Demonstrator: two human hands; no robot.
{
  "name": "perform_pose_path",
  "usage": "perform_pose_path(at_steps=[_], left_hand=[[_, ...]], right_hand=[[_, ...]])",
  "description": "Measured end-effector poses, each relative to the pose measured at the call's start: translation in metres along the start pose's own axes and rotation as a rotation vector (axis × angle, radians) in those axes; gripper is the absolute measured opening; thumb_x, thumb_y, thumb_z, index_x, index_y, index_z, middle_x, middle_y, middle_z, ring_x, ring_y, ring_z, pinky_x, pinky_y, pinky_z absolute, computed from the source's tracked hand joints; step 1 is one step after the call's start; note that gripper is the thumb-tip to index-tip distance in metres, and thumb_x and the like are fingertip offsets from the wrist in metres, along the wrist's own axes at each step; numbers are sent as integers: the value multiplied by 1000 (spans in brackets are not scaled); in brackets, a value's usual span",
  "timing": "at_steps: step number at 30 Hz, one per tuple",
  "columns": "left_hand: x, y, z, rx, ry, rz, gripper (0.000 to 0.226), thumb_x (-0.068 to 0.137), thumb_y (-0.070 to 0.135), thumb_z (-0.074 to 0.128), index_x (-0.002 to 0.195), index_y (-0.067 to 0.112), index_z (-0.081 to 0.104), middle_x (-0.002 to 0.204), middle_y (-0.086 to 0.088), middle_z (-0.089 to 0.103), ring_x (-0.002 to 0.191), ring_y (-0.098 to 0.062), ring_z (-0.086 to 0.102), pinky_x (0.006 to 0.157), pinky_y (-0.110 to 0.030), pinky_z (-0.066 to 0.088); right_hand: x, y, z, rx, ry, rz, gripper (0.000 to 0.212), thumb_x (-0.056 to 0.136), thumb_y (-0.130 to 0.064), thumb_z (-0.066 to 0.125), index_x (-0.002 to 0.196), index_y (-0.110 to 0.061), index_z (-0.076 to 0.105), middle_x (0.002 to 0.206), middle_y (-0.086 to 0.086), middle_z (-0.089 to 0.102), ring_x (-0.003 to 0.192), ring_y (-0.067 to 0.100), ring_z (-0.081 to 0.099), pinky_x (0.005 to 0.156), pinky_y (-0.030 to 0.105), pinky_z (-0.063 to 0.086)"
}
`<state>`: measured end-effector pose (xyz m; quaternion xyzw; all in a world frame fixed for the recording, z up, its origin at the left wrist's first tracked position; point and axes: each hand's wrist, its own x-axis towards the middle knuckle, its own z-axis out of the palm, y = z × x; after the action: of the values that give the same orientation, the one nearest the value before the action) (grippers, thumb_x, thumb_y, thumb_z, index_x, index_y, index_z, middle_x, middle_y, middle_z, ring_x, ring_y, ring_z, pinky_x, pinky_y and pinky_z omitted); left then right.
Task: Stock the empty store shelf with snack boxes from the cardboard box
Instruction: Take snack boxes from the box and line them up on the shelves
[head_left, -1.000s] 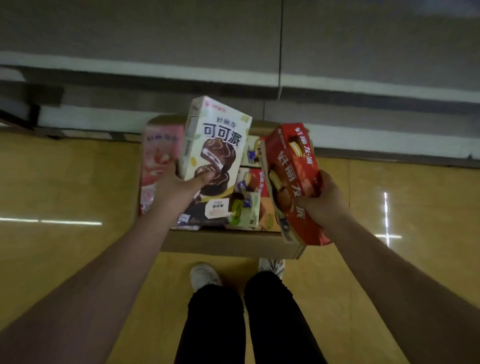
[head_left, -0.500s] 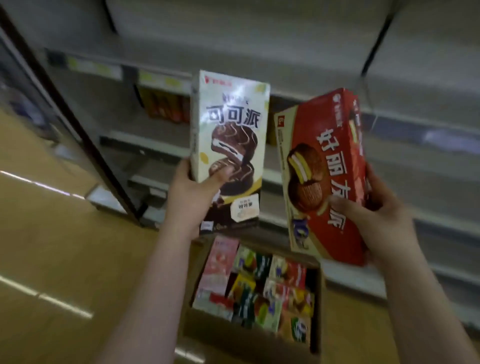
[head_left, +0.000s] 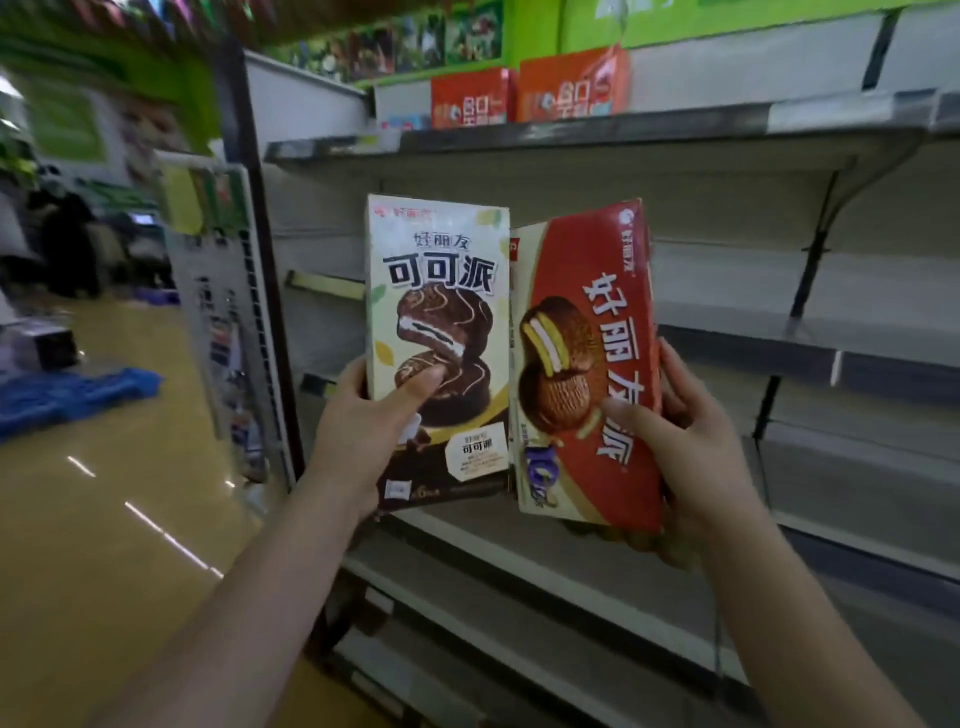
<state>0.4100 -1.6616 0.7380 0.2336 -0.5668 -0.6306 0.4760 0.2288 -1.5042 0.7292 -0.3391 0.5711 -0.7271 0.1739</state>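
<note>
Left hand (head_left: 363, 436) grips a cream-and-brown snack box (head_left: 439, 343) at its lower left edge, thumb pressed across the printed front, fingers wrapped behind. The box stands upright above the grip. Right hand (head_left: 691, 441) grips a red snack box (head_left: 587, 364) at its lower right edge, thumb on the front face, fingers curled round the back. This box tilts slightly, top leaning away from the grip toward the right. The 2 boxes sit side by side between the hands, the inner edges touching or just overlapping; which cannot be told. Both are held up in front of the grey store shelf (head_left: 779, 338), whose boards beyond the grips are bare. On the top board, well above both hands, stand 2 orange cartons (head_left: 524, 96). To the left of the left grip runs a yellow floor (head_left: 104, 519) with a blue pallet (head_left: 67, 395).
</note>
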Motion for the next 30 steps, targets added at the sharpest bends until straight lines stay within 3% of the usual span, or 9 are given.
perform_pose_path(at_steps=[7, 13, 16, 19, 21, 27, 30], left_hand=[[4, 17, 0, -13, -39, -1, 46, 60, 35, 78, 102, 26, 62, 86, 3, 76, 79, -20, 74, 58, -33, 57], [12, 11, 65, -166, -263, -199, 47, 71, 29, 76, 113, 13, 63, 100, -13, 74, 81, -31, 74, 60, -38, 58], [18, 13, 99, -187, -370, -200, 54, 68, 31, 77, 117, 12, 63, 101, -13, 74, 84, -32, 73, 63, -39, 58], [21, 15, 125, -180, -464, -175, 61, 66, 30, 85, 120, 16, 59, 106, -14, 73, 92, -38, 71, 81, -59, 54], [18, 12, 143, -163, -522, -156, 62, 65, 30, 88, 118, 18, 58, 108, -13, 72, 95, -39, 70, 85, -64, 51], [-3, -5, 181, -147, -584, -151, 74, 56, 37, 84, 122, 21, 56, 107, -8, 73, 96, -32, 71, 86, -57, 53], [-8, -11, 193, -166, -578, -189, 59, 66, 32, 78, 120, 21, 57, 102, -7, 75, 88, -29, 73, 79, -49, 57]], right_hand=[[0, -19, -9, 1, -42, -21, 76, 67, -23, 78, 133, -47, 47, 108, -8, 72, 91, 21, 73, 79, 51, 58], [-8, -45, -65, -9, 94, 17, 64, 74, -15, 77, 124, -45, 51, 100, -3, 75, 86, 24, 74, 72, 45, 59], [-7, -65, -95, -60, 175, 12, 66, 74, -13, 78, 126, -43, 51, 95, -3, 76, 82, 24, 74, 66, 40, 59], [-11, -80, -123, -124, 217, 17, 77, 70, -14, 80, 135, -39, 48, 94, -2, 76, 82, 24, 74, 67, 41, 60], [-19, -87, -140, -158, 232, 24, 83, 64, -17, 81, 138, -37, 47, 96, 0, 76, 84, 26, 74, 72, 46, 59], [-43, -83, -173, -172, 293, 52, 90, 61, -18, 81, 141, -36, 44, 97, 0, 75, 83, 26, 74, 66, 42, 59], [-50, -79, -183, -139, 315, 68, 83, 66, -13, 80, 139, -35, 46, 100, 1, 75, 84, 27, 74, 67, 42, 59]])
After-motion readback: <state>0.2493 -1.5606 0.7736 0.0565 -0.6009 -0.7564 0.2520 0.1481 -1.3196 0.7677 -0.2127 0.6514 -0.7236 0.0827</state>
